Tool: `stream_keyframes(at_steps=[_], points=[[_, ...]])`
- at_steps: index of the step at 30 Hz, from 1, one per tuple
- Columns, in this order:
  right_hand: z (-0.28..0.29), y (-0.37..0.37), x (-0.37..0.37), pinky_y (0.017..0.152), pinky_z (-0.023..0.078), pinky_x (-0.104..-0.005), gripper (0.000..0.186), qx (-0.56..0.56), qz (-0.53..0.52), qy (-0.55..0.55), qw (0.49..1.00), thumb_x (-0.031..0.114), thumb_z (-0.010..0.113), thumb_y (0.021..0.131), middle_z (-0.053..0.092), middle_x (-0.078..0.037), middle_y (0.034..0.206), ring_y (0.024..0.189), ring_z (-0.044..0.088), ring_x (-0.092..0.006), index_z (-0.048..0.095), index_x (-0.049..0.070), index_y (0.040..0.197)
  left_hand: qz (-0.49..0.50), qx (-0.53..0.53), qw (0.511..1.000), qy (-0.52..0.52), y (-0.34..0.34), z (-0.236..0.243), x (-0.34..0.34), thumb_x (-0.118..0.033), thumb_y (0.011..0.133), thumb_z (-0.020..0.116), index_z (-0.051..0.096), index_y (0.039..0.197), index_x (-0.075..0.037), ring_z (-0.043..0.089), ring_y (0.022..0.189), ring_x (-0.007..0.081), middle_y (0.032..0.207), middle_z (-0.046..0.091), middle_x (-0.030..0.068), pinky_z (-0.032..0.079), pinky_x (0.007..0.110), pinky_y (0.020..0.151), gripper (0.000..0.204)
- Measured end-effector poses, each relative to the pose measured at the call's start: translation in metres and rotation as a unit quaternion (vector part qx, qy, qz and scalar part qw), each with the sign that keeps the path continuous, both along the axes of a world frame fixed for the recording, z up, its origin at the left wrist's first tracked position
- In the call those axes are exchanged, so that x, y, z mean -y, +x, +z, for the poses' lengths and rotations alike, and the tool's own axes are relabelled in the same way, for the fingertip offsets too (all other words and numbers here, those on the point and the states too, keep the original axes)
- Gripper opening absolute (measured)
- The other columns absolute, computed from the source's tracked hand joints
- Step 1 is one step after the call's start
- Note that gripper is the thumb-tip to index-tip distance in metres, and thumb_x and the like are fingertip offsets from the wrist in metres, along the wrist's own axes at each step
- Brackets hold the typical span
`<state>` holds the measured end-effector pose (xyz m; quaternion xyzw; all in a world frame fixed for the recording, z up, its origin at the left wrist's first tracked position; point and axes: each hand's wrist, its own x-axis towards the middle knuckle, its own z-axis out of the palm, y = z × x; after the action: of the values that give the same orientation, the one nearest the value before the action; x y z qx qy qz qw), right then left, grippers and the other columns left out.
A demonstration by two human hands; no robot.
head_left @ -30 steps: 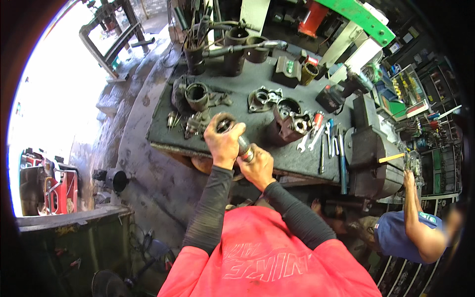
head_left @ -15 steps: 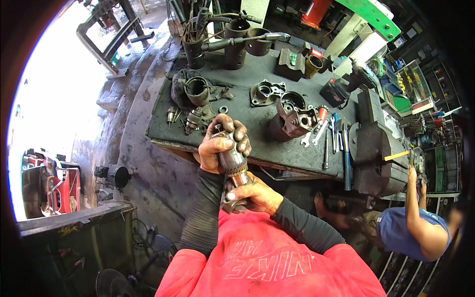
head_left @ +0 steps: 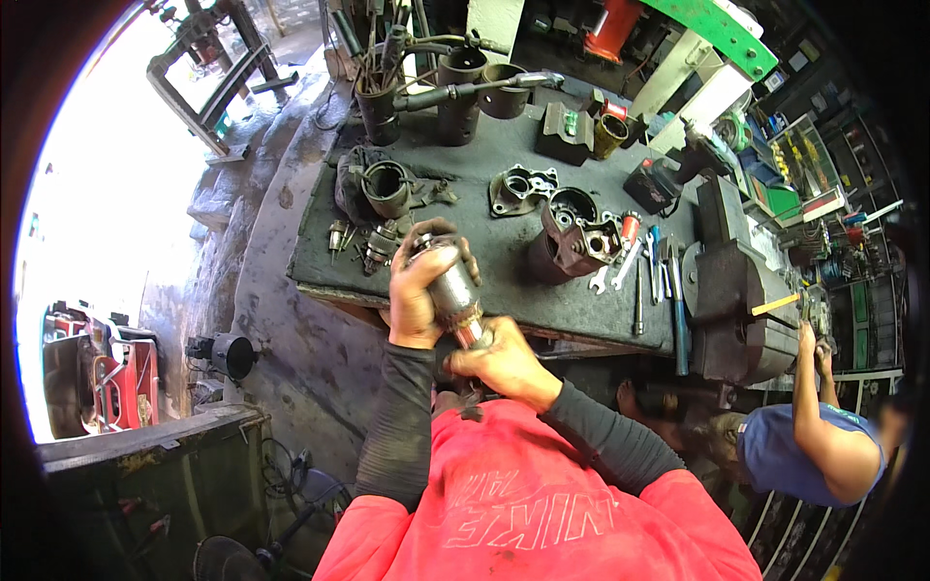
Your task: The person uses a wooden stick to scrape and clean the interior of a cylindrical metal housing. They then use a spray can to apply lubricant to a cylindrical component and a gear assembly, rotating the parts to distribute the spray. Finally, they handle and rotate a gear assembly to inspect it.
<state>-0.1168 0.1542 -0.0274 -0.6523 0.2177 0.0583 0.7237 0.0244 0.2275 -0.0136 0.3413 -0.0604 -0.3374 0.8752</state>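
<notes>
A motor armature (head_left: 453,293) with a dark steel body and a copper-coloured commutator is held slanting in front of my chest. My left hand (head_left: 415,298) wraps round its upper part, fingers closed over the far end. Lower down, my right hand (head_left: 509,366) closes round the commutator end, thumb across it. Part of a dark strip (head_left: 472,411), perhaps cloth or abrasive paper, hangs below the right hand; the rest is hidden. Just beyond the left hand, small gear parts (head_left: 380,242) lie on the dark workbench (head_left: 484,232).
The bench carries a motor housing (head_left: 567,254), an end cover (head_left: 518,189), another cylindrical housing (head_left: 387,189), spanners (head_left: 620,273), and tool-filled metal cups (head_left: 378,111). A large vise (head_left: 741,305) stands at the right. Beyond it a person in a blue top (head_left: 809,450) works nearby.
My right hand has turned over the commutator end, its back now facing up and the fingers further round. The left hand has shifted slightly on the armature, which stays gripped.
</notes>
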Motion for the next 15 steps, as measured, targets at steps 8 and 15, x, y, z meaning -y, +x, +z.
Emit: stream_keyframes(at_steps=[8, 15], points=[[0.015, -0.011, -0.002, 0.059, 0.053, -0.0320, 0.020, -0.032, 0.062, 0.155, 0.985, 0.016, 0.081, 0.083, 0.074, -0.010, 0.077, 0.063, 0.067, -0.0188, 0.069, 0.002, 0.090, -0.120, -0.065, 0.972, -0.192, -0.014, -0.009, -0.012, 0.000, 0.080, 0.074, 0.060, 0.121, -0.009, 0.067, 0.077, 0.0243, 0.095, 0.064, 0.0152, 0.059, 0.043, 0.070, 0.044], [-0.010, 0.019, 0.009, 0.064, 0.053, -0.0441, 0.037, -0.002, -0.059, -0.426, 0.903, 0.028, 0.084, 0.074, 0.073, -0.020, 0.083, 0.073, 0.071, -0.0368, 0.069, 0.001, 0.095, 0.154, 0.070, 0.978, 0.124, 0.001, -0.018, 0.012, 0.009, 0.081, 0.072, 0.062, 0.110, -0.001, 0.070, 0.069, 0.0231, 0.087, 0.070, 0.0116, 0.058, 0.035, 0.062, 0.032]])
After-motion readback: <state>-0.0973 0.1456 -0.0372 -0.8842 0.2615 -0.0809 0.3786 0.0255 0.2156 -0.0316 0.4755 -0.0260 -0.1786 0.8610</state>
